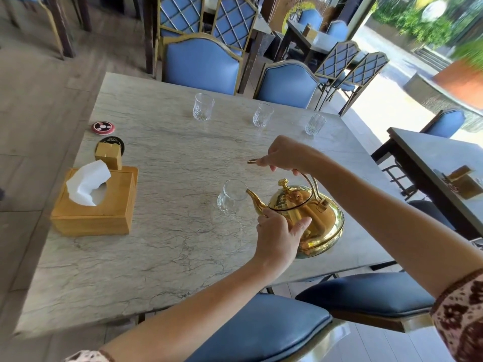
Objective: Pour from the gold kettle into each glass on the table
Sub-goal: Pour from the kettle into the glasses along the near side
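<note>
The gold kettle [320, 218] hangs tilted just above the marble table [162, 244], its spout tip at the rim of the nearest clear glass [231, 197]. My right hand [283, 155] is shut on the kettle's arched handle from above. My left hand [278, 236] presses against the kettle's body below the spout, thumb and fingers around its side. Three more clear glasses stand along the far edge: one at the left [203, 107], one in the middle [262, 114], one at the right [315, 124]. I cannot tell whether any glass holds liquid.
A wooden tissue box [96, 207] sits at the table's left, with a small wooden holder [108, 155] and a round red and black disc [102, 127] behind it. Blue padded chairs [201, 64] ring the table. Another table [441, 158] stands at the right.
</note>
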